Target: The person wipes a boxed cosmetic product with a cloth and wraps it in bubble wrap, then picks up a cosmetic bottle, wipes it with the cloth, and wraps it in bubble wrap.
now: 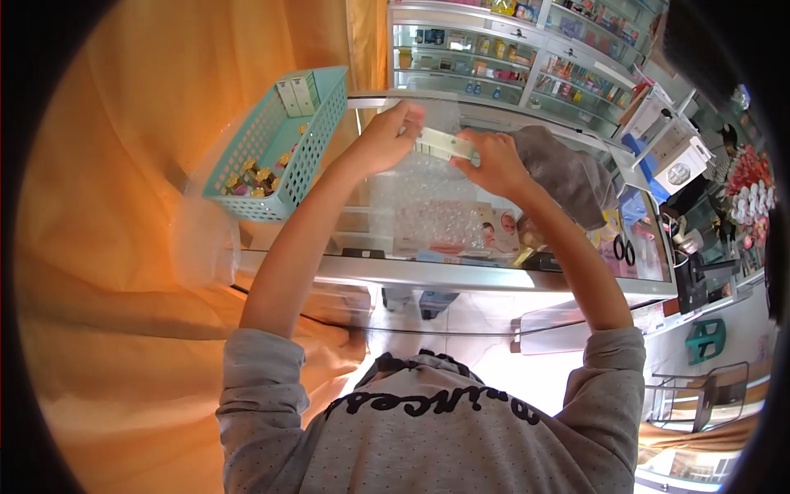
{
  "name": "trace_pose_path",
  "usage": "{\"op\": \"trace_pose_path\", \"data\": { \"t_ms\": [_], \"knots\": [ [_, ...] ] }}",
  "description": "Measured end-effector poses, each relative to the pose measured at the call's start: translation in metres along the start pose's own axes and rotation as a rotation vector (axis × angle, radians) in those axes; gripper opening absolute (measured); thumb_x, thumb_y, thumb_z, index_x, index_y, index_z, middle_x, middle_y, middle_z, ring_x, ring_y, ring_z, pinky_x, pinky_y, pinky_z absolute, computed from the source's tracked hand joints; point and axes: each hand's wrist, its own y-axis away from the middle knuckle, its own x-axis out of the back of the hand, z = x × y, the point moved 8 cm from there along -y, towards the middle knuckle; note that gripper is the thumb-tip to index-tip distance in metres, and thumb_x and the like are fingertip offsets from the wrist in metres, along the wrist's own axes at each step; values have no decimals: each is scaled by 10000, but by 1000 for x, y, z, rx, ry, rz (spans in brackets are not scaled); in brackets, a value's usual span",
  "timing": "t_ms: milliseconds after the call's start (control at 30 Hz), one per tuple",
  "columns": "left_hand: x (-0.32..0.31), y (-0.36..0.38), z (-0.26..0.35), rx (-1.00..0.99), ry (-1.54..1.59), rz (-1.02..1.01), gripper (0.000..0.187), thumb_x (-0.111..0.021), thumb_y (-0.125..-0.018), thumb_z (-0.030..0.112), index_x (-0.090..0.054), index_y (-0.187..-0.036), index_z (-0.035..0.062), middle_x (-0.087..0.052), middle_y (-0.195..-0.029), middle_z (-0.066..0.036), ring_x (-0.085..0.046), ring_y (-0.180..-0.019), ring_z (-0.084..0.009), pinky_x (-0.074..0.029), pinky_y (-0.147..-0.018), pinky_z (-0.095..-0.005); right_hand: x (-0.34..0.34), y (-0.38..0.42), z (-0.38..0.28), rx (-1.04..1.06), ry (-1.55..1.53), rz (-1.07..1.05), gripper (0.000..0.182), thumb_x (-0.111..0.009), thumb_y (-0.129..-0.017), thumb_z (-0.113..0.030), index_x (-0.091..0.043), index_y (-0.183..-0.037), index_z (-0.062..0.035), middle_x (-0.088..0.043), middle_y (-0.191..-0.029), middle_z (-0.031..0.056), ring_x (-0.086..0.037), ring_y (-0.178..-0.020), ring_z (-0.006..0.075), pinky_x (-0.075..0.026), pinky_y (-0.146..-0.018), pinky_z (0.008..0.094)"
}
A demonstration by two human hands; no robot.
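Both hands meet over a glass counter, holding one small pale box between them. The left hand has its fingers curled over the box's left end, thumb underneath as far as can be seen, so that end is pinched. The right hand closes on the other end, fingers bent together around it; the exact fingertip contact is hidden behind the knuckles. The box's long axis runs from one hand to the other, tilting slightly down toward the right hand, and only its middle stretch shows between the two grips. Neither hand is nearer than the other: each holds an end.

Directly beneath the fingers lies a sheet of bubble wrap spread on the glass, with printed cards below it inside the case. Just beyond the right hand's knuckles sits a bunched grey cloth, close enough to crowd that side. Out past the left hand's fingers, a teal basket stands on the counter's corner, holding small gold-capped bottles and two pale cartons; it is apart from the hand. A pair of scissors lies farther off beyond the right wrist. The open room is the bubble wrap patch below the fingers; the near counter edge runs under the forearms.
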Motion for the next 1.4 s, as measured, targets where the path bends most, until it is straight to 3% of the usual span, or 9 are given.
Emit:
{"op": "trace_pose_path", "data": {
  "t_ms": [133,300,533,600,767,967,1133,1233,1400],
  "knots": [
    [1,18,-39,204,-157,-96,426,-362,-996,336,-528,-1215,11,-588,-1194,-170,-549,-1122,-279,-403,-962,-342,2,-1,5,-99,-99,-35,283,-671,-793,-226,-590,-1024,-86,-658,-828,155,-622,-854,331,-409,-822,450],
    [-2,17,-46,129,-196,-136,551,-261,-992,435,-513,-1272,33,-560,-1244,-187,-512,-1168,-329,-346,-1020,-380,19,0,-3,-123,-431,-17,295,-679,-810,-147,-580,-1055,-14,-642,-933,141,-610,-922,241,-433,-858,344],
    [-7,22,-45,74,-136,-195,557,-212,-1006,432,-487,-1326,68,-440,-1401,-120,-309,-1354,-251,-80,-1131,-427,9,21,-60,236,-560,-109,256,-701,-744,-85,-594,-964,-7,-562,-827,111,-552,-799,261,-421,-764,350],
    [-7,23,-46,63,-171,-182,559,-216,-1006,430,-488,-1323,59,-429,-1409,-124,-317,-1349,-256,-91,-1129,-425,10,22,-60,219,-502,-163,258,-706,-735,-97,-596,-951,-9,-573,-884,132,-565,-847,326,-446,-746,370],
    [-10,23,-47,-1,-273,-136,572,-239,-1002,440,-479,-1324,34,-423,-1411,-138,-338,-1332,-268,-122,-1125,-399,4,24,-48,144,-478,-186,268,-702,-749,-122,-594,-980,-38,-581,-906,108,-557,-915,303,-402,-835,380],
    [7,29,-16,-107,-167,5,395,-490,-954,332,-573,-1205,38,-543,-1273,-129,-469,-1223,-255,-318,-1044,-377,3,24,-46,151,-463,-182,294,-700,-768,-150,-584,-1028,-75,-590,-945,86,-553,-967,277,-346,-926,396],
    [3,39,16,-138,134,-258,353,-784,-730,289,-658,-962,55,-650,-922,-22,-563,-847,-141,-433,-818,-310,6,26,-48,111,-449,-171,318,-713,-756,-142,-578,-1037,-80,-575,-1009,102,-551,-987,295,-346,-946,421],
    [-8,43,11,-86,78,-346,349,-816,-681,219,-661,-953,64,-640,-912,5,-531,-831,-116,-436,-826,-291,22,28,-63,183,-565,-123,364,-749,-707,-142,-588,-1028,-86,-547,-1116,108,-520,-1064,314,-336,-980,437],
    [-7,43,8,-58,60,-311,355,-830,-663,213,-664,-944,75,-633,-889,16,-529,-820,-112,-438,-787,-278,23,38,-86,356,-313,-208,247,-809,-591,-158,-654,-756,-61,-455,-1321,94,-379,-1270,330,-317,-1034,456]
  ]
}}
